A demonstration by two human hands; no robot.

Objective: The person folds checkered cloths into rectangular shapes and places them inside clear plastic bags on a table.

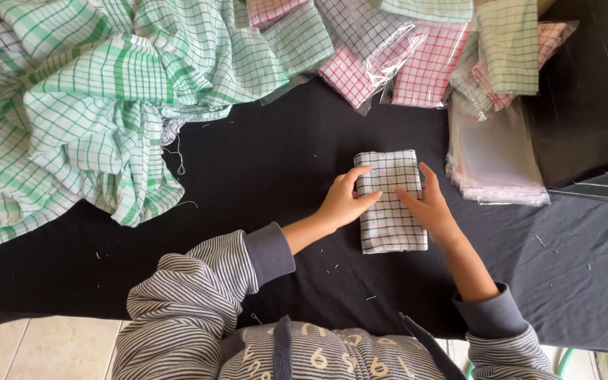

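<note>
Under my head camera, on the black-covered counter point(262, 162), a folded black-and-white checked cloth point(389, 211) lies flat near the middle, its long sides running away from me. My left hand point(343, 200) rests against the cloth's left edge, fingers pressed together and lying flat, with the fingertips reaching onto the upper left of the cloth. My right hand point(427, 204) lies on the right edge, fingers loosely spread and flat on the fabric; neither hand pinches anything. The near edge of the cloth is free, and bare black cover stretches between it and my striped sleeves.

Left of my left hand the cover is open for a good way, dotted with loose threads, until it meets the heap of green checked fabric point(86, 98), whose ragged lower edge hangs well apart from the cloth. Beyond the far edge of the cloth runs a strip of open cover, then bagged pink checked cloths point(423, 67). Near my right hand, a stack of clear plastic bags point(494, 158) lies with its left edge close to the cloth's far right corner, not touching. Behind the stack stands a black box point(589, 98)
</note>
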